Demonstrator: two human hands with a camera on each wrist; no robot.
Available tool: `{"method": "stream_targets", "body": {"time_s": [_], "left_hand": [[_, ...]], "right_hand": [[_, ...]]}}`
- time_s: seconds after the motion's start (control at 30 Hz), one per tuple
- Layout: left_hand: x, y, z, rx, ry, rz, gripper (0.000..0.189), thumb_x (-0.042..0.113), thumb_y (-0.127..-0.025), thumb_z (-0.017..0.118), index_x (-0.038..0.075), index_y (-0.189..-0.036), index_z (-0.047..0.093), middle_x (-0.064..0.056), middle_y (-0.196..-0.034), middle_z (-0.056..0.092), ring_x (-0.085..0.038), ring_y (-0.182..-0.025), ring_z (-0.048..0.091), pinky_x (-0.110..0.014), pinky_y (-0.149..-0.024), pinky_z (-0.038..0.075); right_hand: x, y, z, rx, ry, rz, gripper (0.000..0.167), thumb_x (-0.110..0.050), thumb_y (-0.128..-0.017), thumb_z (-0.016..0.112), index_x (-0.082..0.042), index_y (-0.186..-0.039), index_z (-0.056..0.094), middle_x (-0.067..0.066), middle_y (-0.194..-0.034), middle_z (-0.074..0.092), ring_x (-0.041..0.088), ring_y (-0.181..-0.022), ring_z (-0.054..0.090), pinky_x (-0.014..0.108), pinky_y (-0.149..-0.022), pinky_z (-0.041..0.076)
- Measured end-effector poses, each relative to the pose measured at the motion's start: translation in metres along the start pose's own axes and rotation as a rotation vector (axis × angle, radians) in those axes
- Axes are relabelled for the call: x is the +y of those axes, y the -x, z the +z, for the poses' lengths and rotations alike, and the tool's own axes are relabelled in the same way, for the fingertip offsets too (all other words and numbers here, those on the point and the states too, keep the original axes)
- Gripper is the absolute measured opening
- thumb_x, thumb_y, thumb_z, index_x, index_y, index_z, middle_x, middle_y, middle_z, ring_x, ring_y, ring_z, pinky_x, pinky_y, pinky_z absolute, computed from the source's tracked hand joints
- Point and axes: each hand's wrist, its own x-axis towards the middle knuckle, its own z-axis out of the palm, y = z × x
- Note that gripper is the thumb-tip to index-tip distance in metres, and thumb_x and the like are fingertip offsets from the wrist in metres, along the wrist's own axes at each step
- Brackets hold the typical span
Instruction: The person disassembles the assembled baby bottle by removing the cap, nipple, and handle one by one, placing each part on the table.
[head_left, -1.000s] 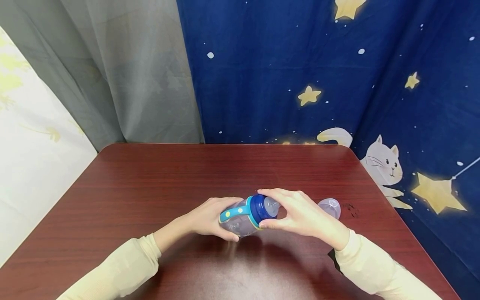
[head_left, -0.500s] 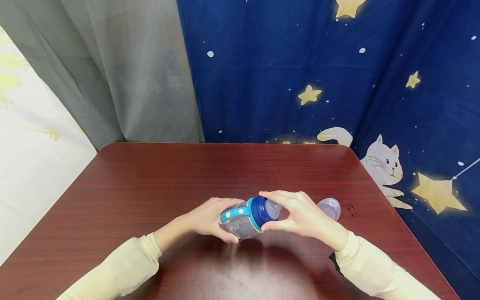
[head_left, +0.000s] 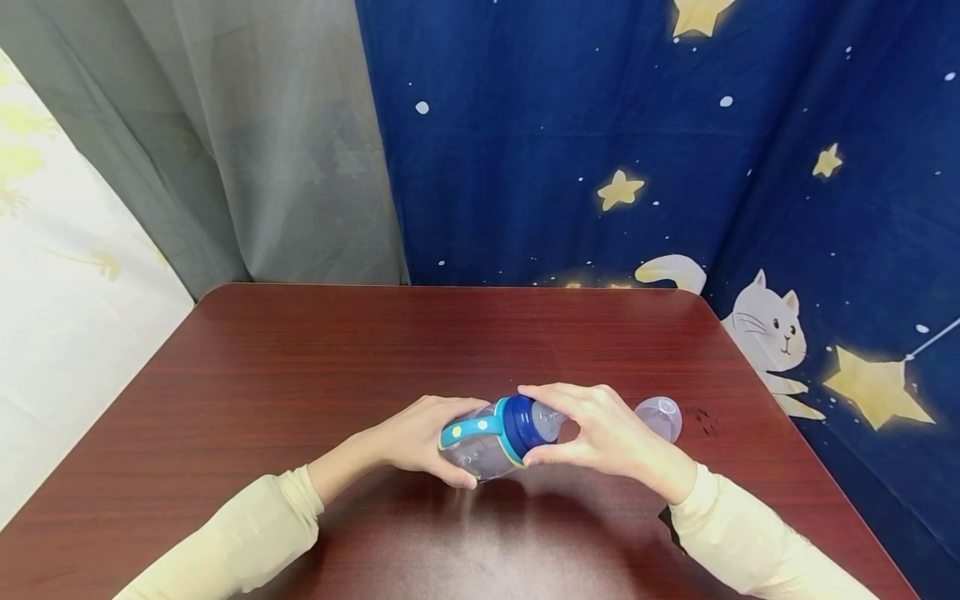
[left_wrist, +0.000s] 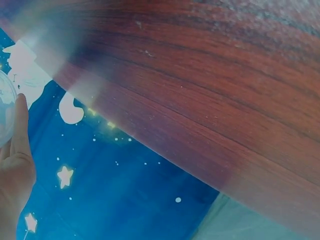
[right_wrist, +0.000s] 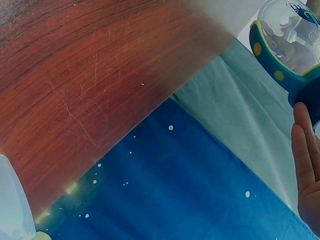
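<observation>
A clear baby bottle [head_left: 483, 460] lies on its side between both hands, its teat [head_left: 547, 422] pointing right. My left hand [head_left: 422, 432] grips the base end, thumb below and fingers over the top. Around the dark blue screw collar [head_left: 523, 423] are the thumb and fingers of my right hand [head_left: 606, 427]. A teal handle [head_left: 471, 428] with yellow dots runs along the bottle's near side. In the right wrist view, fingertips [right_wrist: 302, 116] press against the collar below the teal handle. Only a sliver of the bottle [left_wrist: 6, 112] shows in the left wrist view, beside the left fingers.
A translucent dome cap [head_left: 662, 418] sits on the reddish-brown table [head_left: 337, 350], just beyond the right wrist. Dark marks [head_left: 702, 420] are on the tabletop beside it. Part of a small black item [head_left: 671, 528] shows under the right sleeve. Curtains hang behind the table.
The collar end of the bottle has shifted slightly down and to the right, along with the right fingertips. The left hand stays in place; both grips hold.
</observation>
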Motion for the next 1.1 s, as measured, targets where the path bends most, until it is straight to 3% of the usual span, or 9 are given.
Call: {"method": "stream_targets", "body": {"time_s": [0.27, 0.53, 0.8, 1.1], "left_hand": [[0.0013, -0.0012, -0.0015, -0.02, -0.031, -0.005, 0.081, 0.058, -0.062, 0.069, 0.01, -0.123, 0.046, 0.008, -0.103, 0.056, -0.003, -0.085, 0.052, -0.021, -0.07, 0.044], [-0.0001, 0.0019, -0.003, -0.065, 0.096, -0.019, 0.073, 0.053, -0.063, 0.071, 0.015, -0.121, 0.048, 0.013, -0.096, 0.056, -0.002, -0.08, 0.052, -0.02, -0.066, 0.045], [-0.0024, 0.0024, -0.0013, -0.056, 0.045, -0.026, 0.077, 0.056, -0.063, 0.07, 0.012, -0.123, 0.046, 0.012, -0.099, 0.055, -0.002, -0.082, 0.052, -0.02, -0.067, 0.044], [-0.0048, 0.0003, -0.0009, -0.042, 0.019, -0.035, 0.08, 0.057, -0.063, 0.069, 0.011, -0.124, 0.045, 0.009, -0.104, 0.055, -0.004, -0.087, 0.052, -0.021, -0.07, 0.045]], "right_hand": [[0.0005, 0.0013, -0.0005, 0.008, -0.011, -0.031, 0.072, -0.048, -0.064, 0.072, -0.007, -0.12, 0.054, 0.004, -0.112, 0.057, 0.011, -0.096, 0.056, 0.027, -0.071, 0.047], [0.0025, 0.0013, -0.0014, -0.047, -0.031, -0.122, 0.072, -0.046, -0.066, 0.071, -0.006, -0.122, 0.051, 0.004, -0.12, 0.053, 0.013, -0.106, 0.05, 0.029, -0.08, 0.044], [0.0042, 0.0003, -0.0007, -0.065, -0.012, -0.102, 0.072, -0.047, -0.065, 0.072, -0.009, -0.122, 0.051, 0.002, -0.12, 0.052, 0.013, -0.106, 0.05, 0.03, -0.079, 0.044], [0.0074, 0.0011, 0.0005, -0.106, 0.024, -0.012, 0.077, -0.049, -0.065, 0.072, -0.013, -0.127, 0.046, -0.002, -0.12, 0.051, 0.01, -0.102, 0.051, 0.03, -0.077, 0.045]]}}
